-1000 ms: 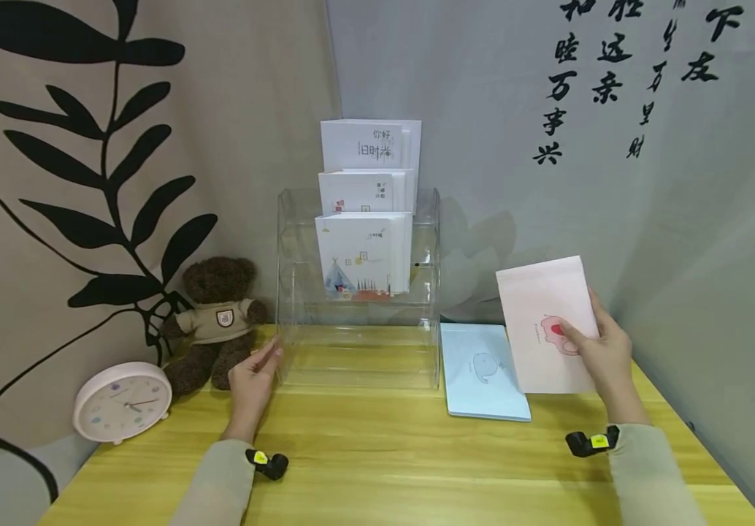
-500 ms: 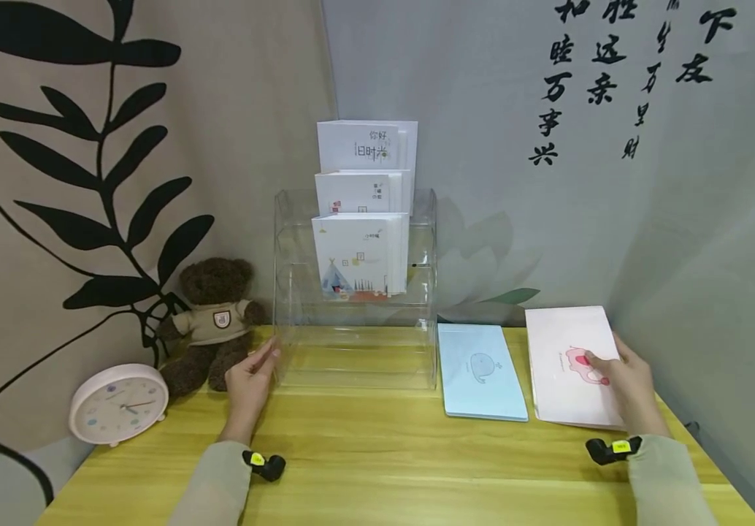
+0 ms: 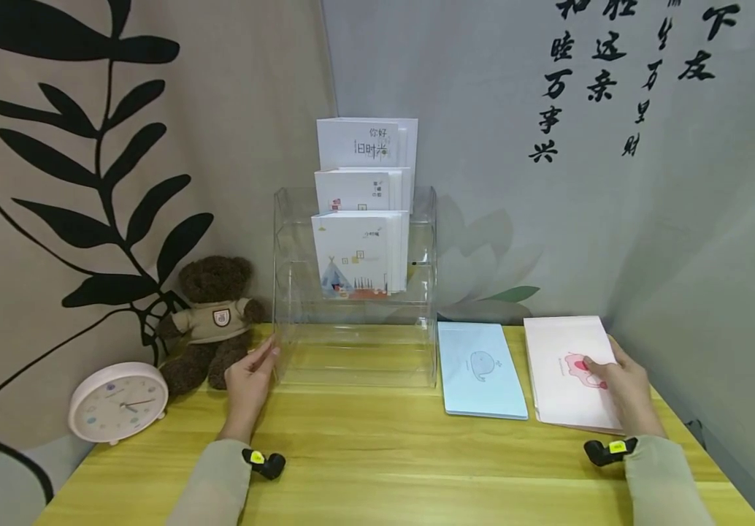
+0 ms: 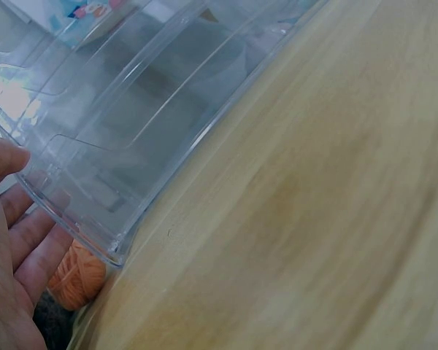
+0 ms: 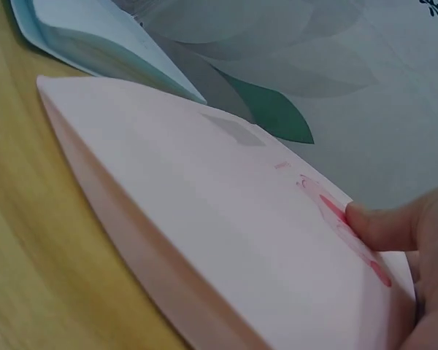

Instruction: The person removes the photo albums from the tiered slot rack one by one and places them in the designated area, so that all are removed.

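A notebook with a pale pink cover and a red-pink animal drawing (image 3: 564, 391) lies at the table's right side. My right hand (image 3: 627, 391) grips its right edge, thumb on the cover and the other fingers mostly hidden beneath. In the right wrist view, the pink notebook (image 5: 168, 168) bows up, its leaves parting along the near edge. My left hand (image 3: 250, 383) touches the left side of a clear tiered rack (image 3: 358, 376). Seen from the left wrist, its thumb is at the rack's edge and its fairly straight fingers (image 4: 36, 240) show partly through the plastic.
A light blue notebook with a whale drawing (image 3: 476, 391) lies between rack and pink notebook. White booklets (image 3: 358, 252) stand in the rack's upper tiers. A brown teddy bear (image 3: 215, 321) and a round clock (image 3: 121, 403) are at left. An orange yarn ball (image 4: 79, 277) shows beside the rack.
My right hand has brought the pink notebook down and to the right, from raised and overlapping the blue one to lying beside it. My left hand has stayed at the rack.
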Available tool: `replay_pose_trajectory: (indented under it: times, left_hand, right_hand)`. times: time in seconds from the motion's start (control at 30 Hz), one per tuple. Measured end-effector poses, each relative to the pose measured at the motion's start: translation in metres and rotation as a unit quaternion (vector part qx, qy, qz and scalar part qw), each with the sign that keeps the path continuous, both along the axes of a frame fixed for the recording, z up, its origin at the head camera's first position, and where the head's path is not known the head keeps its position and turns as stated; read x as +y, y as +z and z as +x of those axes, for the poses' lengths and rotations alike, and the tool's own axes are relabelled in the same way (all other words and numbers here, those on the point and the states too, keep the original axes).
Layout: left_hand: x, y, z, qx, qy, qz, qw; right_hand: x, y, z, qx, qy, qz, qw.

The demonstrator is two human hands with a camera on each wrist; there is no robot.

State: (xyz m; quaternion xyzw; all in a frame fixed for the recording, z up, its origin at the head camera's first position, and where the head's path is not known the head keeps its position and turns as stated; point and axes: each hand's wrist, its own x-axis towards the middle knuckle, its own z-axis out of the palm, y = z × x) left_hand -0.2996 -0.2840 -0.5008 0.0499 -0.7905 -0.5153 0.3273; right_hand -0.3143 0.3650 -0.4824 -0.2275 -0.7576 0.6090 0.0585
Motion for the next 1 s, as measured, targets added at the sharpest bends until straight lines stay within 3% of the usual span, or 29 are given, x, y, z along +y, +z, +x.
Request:
replay_pose_trajectory:
  times: [0.13, 0.37, 0.73, 1.0]
  left_hand:
    - [0.000, -0.001, 0.000, 0.007, -0.001, -0.001, 1.0000]
    - [-0.001, -0.002, 0.000, 0.008, -0.013, 0.009, 0.9998]
    - [0.002, -0.001, 0.001, -0.001, -0.011, 0.001, 0.9999]
    - [0.000, -0.002, 0.001, 0.010, -0.005, -0.004, 0.9999]
  right_hand:
    - [0.000, -0.006, -0.002, -0.018, 0.006, 0.026, 0.999]
    - [-0.002, -0.014, -0.006, -0.040, 0.049, 0.124, 0.990]
    - [-0.004, -0.014, -0.012, -0.058, 0.070, 0.174, 0.980]
    - [-0.010, -0.019, -0.014, -0.032, 0.083, 0.222, 0.971]
